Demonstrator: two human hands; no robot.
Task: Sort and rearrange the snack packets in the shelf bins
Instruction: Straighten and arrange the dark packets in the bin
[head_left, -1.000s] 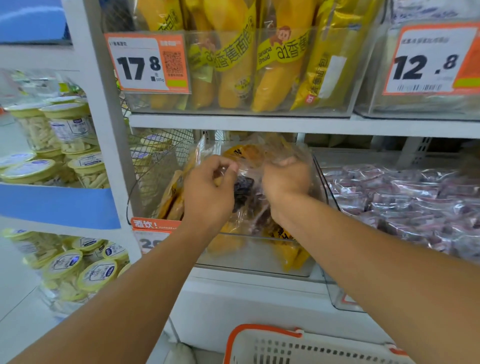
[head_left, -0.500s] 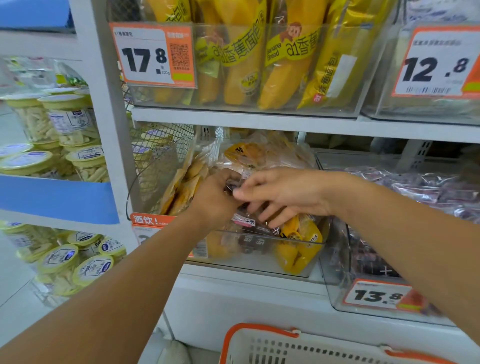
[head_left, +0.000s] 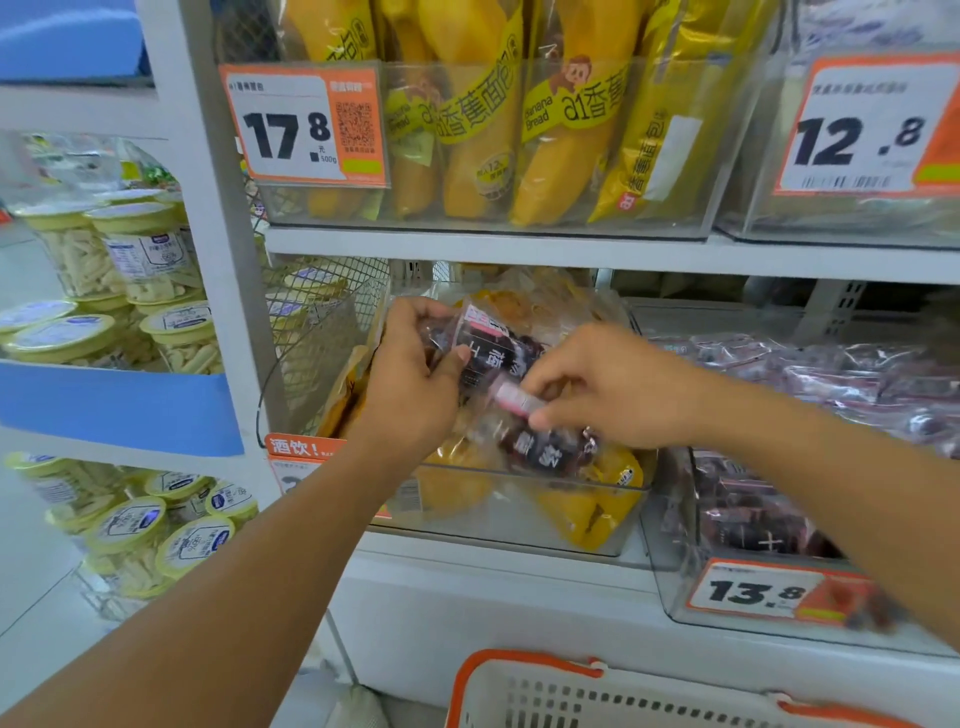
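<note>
We face a white shelf unit (head_left: 467, 249) whose upper board carries a clear bin of yellow banana bread packs (head_left: 566, 119). On the board below, a clear bin (head_left: 519, 519) near the left edge holds yellow-orange snack packets (head_left: 587, 514), and a neighbouring bin (head_left: 691, 571) toward the right edge holds dark purple packets (head_left: 831, 374). A white and orange basket (head_left: 623, 696) sits under the shelf's front edge. Our left hand (head_left: 415, 384) curls around a dark plum packet (head_left: 493, 353) above the left bin, thumb pressed on its front face, fingers wrapped behind its left end. Our right hand (head_left: 613, 395) pinches the pink seal of a second dark packet (head_left: 545, 447), which hangs below the fingertips over the yellow-orange packets.
</note>
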